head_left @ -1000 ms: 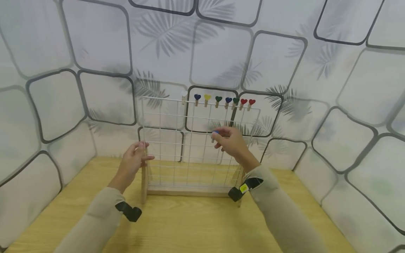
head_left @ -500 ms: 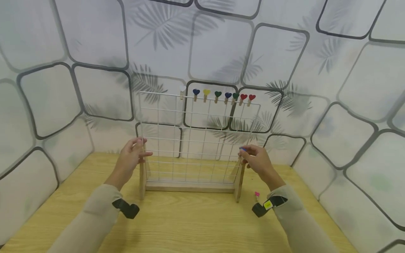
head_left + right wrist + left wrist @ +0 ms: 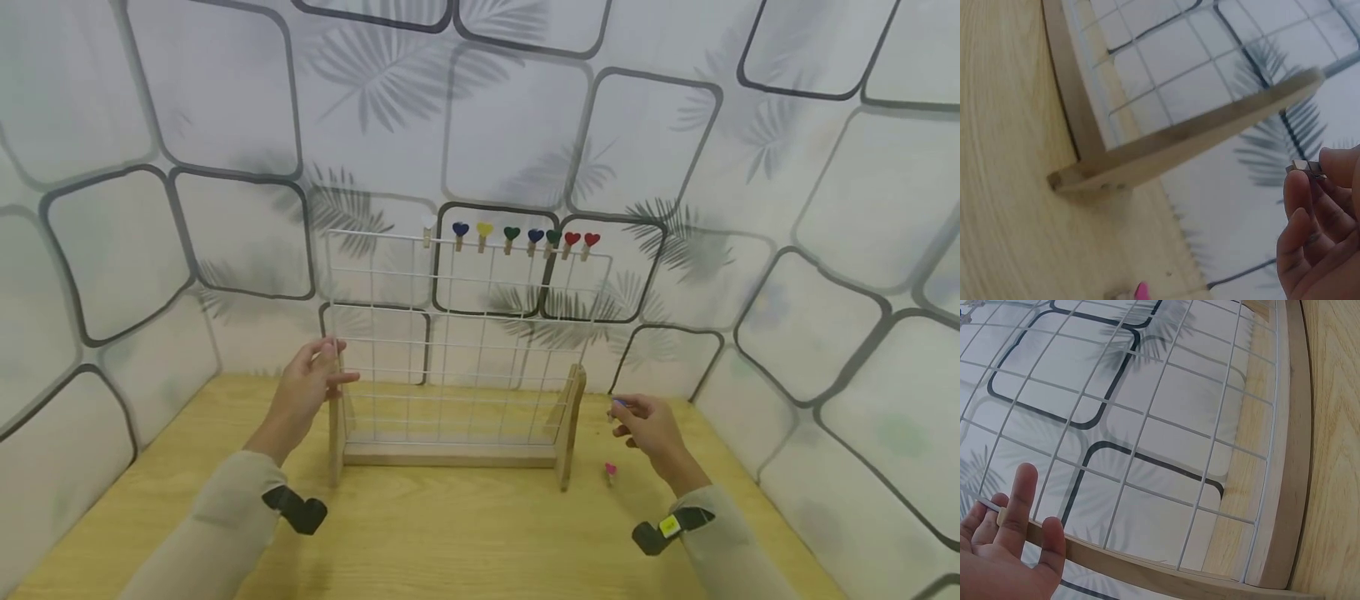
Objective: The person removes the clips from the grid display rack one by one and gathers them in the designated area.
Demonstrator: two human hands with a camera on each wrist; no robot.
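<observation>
A white wire grid rack (image 3: 465, 342) stands in a wooden base on the table. My left hand (image 3: 306, 385) holds its left edge near the top of the wooden side support, some fingers sticking out in front of the wires. In the left wrist view that hand (image 3: 1013, 544) is at the support's tip. To the right of the rack, my right hand (image 3: 651, 429) pinches a small clothespin (image 3: 611, 413) with a blue top between thumb and fingers. The right wrist view shows the clothespin's wooden end (image 3: 1300, 165). Several heart clothespins (image 3: 512, 237) line the rack's top wire.
A clothespin with a pink heart (image 3: 611, 471) lies on the wooden table (image 3: 465, 533), right of the rack's right support (image 3: 572, 429). A pale clothespin (image 3: 427, 236) sits left of the coloured hearts. Patterned cloth walls (image 3: 810, 333) enclose the table behind and at both sides.
My right hand has moved from in front of the grid rightward and down, past the right support, with the blue-topped clothespin. The pink clothespin has come into view. My left hand stays on the rack.
</observation>
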